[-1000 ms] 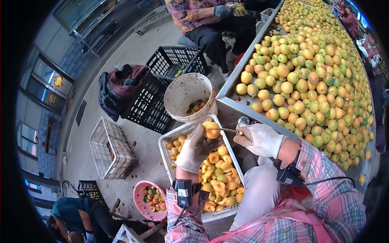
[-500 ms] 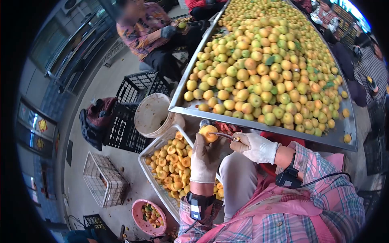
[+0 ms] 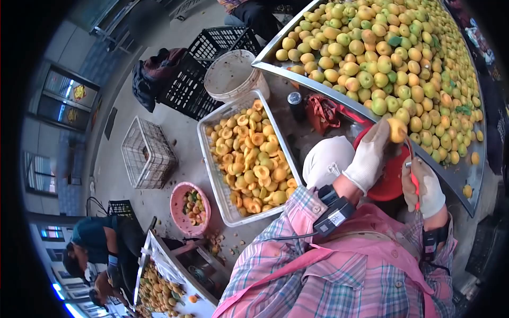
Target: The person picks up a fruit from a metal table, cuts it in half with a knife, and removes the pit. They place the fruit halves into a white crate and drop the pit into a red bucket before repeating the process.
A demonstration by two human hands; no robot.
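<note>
My left hand (image 3: pixel 370 156), in a white glove, holds an orange-yellow apricot (image 3: pixel 397 129) up over a red basin (image 3: pixel 389 177) between my knees. My right hand (image 3: pixel 424 186), also gloved, grips a thin red-handled tool (image 3: pixel 413 172) whose tip points up at the fruit. A white crate (image 3: pixel 211 161) of halved apricots lies on the floor to my left. Whole yellow and green apricots cover the metal table (image 3: pixel 328 94) ahead of me.
A white bucket (image 3: pixel 231 74), black crates (image 3: pixel 186 93) with dark clothing on them, a wire crate (image 3: pixel 146 152) and a pink bowl (image 3: pixel 189 208) of pits stand on the floor. Another person (image 3: pixel 101 249) bends at lower left beside a tray of fruit (image 3: pixel 156 289). A can (image 3: pixel 295 104) stands under the table.
Both hands have swung right with the apricot and tool, away from the white crate to over the red basin. The view has turned, and the crate now lies well left.
</note>
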